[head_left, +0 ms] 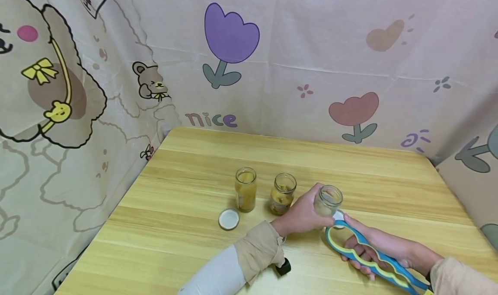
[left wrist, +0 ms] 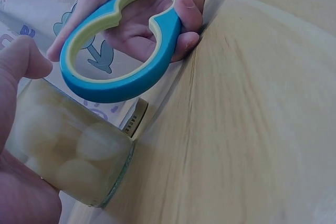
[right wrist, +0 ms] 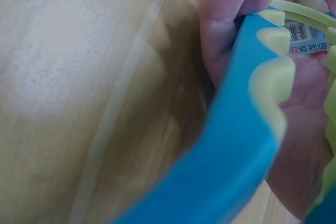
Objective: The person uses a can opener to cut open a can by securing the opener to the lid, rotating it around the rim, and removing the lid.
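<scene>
My left hand (head_left: 301, 213) grips a lidless glass jar (head_left: 328, 198); in the left wrist view, pale round pieces show through the wall of the jar (left wrist: 68, 145). In my right hand (head_left: 383, 247) is a blue jar opener (head_left: 371, 267) with a scalloped yellow lining, its wide loop end close to the jar. The right fingers (left wrist: 189, 14) curl around one side of the opener. A white lid (head_left: 339, 216) shows partly behind the opener's loop; the left wrist view has this lid (left wrist: 137, 118) on the table beside the jar.
Two more open glass jars with yellowish contents, a tall one (head_left: 246, 191) and a shorter one (head_left: 282, 195), stand left of the held jar. Another lid (head_left: 228, 219) lies white side up on the wooden table (head_left: 155, 239). Printed cloth (head_left: 288, 40) hangs around the table.
</scene>
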Demonstrator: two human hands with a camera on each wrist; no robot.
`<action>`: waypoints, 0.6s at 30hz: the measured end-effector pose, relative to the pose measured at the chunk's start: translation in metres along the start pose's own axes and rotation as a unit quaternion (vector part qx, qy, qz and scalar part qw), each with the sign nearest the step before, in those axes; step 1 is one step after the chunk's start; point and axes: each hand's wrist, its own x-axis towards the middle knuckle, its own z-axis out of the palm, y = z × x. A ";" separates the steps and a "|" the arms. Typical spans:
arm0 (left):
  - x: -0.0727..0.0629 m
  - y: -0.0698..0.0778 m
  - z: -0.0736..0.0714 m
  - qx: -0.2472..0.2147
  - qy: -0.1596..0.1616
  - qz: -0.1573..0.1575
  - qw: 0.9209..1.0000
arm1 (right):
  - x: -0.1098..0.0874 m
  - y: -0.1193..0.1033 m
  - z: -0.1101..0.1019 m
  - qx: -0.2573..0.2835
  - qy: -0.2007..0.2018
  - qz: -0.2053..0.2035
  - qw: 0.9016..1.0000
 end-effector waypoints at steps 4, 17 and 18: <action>0.000 0.000 0.000 0.001 0.000 -0.002 1.000 | -0.001 -0.001 0.002 0.003 -0.002 -0.007 1.000; 0.001 0.000 0.001 0.013 0.009 0.003 1.000 | -0.007 0.007 0.008 -0.031 -0.013 -0.069 0.997; 0.001 0.000 0.001 0.014 0.008 0.003 1.000 | -0.008 0.008 0.008 -0.039 -0.009 -0.074 0.996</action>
